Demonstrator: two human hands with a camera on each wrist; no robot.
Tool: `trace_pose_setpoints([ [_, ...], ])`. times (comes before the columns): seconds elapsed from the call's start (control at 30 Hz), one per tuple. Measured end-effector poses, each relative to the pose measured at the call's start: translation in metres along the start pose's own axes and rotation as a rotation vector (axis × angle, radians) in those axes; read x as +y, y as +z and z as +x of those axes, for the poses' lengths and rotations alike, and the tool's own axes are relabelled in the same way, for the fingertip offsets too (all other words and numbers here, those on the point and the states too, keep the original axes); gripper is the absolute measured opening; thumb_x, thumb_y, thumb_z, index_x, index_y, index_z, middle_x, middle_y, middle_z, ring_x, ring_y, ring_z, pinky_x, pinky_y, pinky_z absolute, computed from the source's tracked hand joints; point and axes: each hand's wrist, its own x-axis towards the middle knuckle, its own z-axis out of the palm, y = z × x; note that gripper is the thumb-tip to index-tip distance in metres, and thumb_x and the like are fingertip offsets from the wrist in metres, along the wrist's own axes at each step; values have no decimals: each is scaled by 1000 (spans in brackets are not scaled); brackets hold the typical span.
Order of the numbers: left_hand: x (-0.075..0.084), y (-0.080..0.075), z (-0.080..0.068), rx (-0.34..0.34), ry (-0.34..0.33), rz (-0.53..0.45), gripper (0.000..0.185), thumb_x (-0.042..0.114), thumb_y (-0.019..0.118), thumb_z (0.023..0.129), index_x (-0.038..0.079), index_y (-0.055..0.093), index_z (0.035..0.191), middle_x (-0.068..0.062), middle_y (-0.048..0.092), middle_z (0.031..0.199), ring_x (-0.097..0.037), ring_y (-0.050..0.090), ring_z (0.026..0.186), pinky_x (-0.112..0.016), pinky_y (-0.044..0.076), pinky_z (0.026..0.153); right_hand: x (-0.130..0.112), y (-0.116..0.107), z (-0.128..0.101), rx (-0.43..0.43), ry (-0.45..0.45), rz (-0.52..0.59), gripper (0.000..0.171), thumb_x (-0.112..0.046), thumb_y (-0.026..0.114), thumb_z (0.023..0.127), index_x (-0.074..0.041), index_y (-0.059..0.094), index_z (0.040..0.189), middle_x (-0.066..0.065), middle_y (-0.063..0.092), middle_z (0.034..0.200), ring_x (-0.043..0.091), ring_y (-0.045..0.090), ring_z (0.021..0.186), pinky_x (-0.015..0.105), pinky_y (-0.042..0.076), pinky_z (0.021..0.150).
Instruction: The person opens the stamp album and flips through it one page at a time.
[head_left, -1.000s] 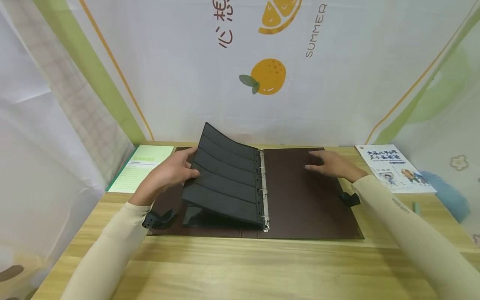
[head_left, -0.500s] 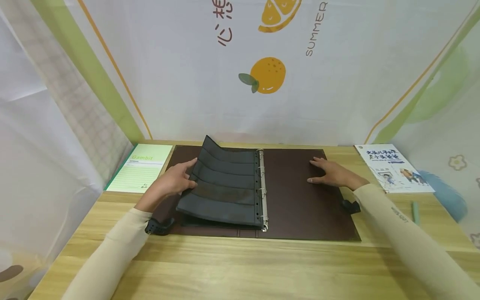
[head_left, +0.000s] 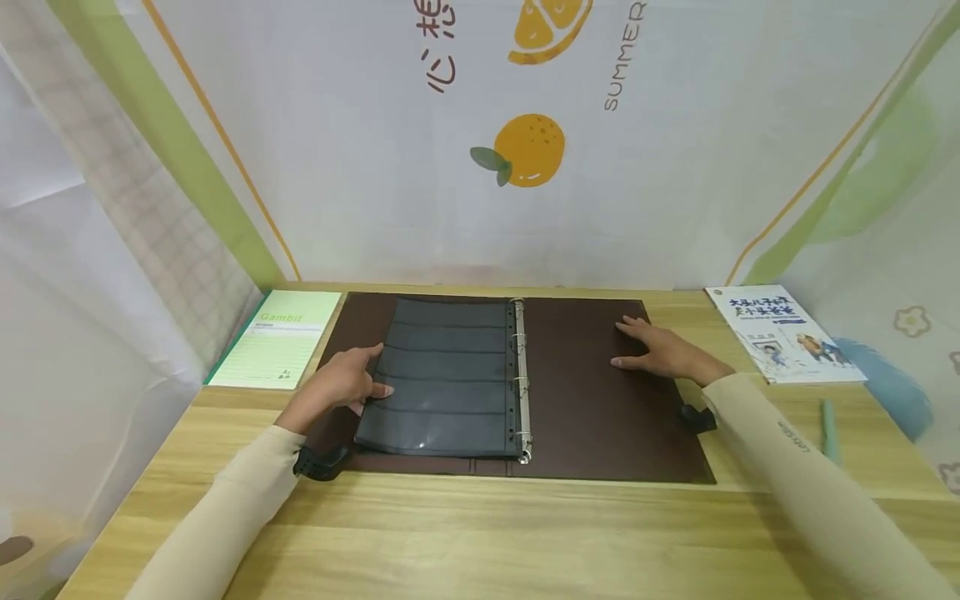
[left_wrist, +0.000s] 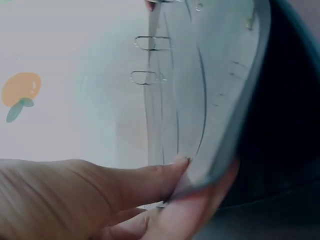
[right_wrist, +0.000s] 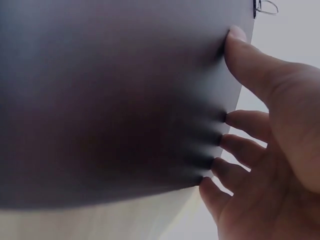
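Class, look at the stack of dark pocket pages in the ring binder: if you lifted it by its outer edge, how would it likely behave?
The pocket pages would probably flop and bow: they look thin, and the left hand grips one edge only. Their glossy sheen suggests slippery plastic. The rings hold the punched edge, so they should hinge, not slide off.

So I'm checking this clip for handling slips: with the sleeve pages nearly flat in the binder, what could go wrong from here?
1. The left hand pinches the outer edge of the black sleeve pages; the wrist view shows that edge bowed, so it might crease.
2. The pages hang on the metal rings; a sideways pull could tear the punched holes.
3. The right hand only presses flat on the binder cover, so the binder could slide on the table.
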Motion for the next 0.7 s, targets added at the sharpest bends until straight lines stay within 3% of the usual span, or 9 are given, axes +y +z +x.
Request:
trace_pose_setpoints([
  [0.27,-10,14,-2,40,64,58,84,26,75,92,0,30,158,-8,63,53,-13,59,40,-28,54,46,6,10,-10,29,16,29,89,-46,67,95,4,28,157,31,16,164,55,15,150,70,23,115],
  [0.47,-19,21,2,107,133,161,84,32,76,90,-1,35,156,-5,58,48,-15,55,38,-27,46,46,7,13,-11,32,15,31,87,-44,66,96,5,28,157,32,16,164,55,14,150,70,23,116],
  [0.53,-20,20,4,146,148,231,83,36,77,88,-1,41,153,-11,66,58,-21,62,47,-29,47,50,6,14,-8,39,6,21,87,-44,66,97,6,28,156,32,17,164,55,14,150,70,23,116],
  [0.6,-22,19,6,184,163,287,82,38,80,85,-1,47,149,-20,75,82,-30,71,66,-35,52,56,6,15,-3,51,-5,1,86,-45,65,97,6,29,156,32,19,163,54,14,151,69,22,117],
  [0.67,-24,18,8,215,175,309,79,39,82,83,-1,52,145,-26,74,108,-37,73,88,-42,56,65,7,16,1,65,-27,-24,84,-45,63,98,7,30,156,32,21,163,54,14,151,68,22,118],
  [0.7,-25,18,8,223,182,304,77,39,82,83,-1,54,144,-27,72,113,-39,71,92,-45,56,68,7,16,2,71,-39,-29,82,-44,62,99,6,30,156,32,21,163,55,14,151,68,21,118],
])
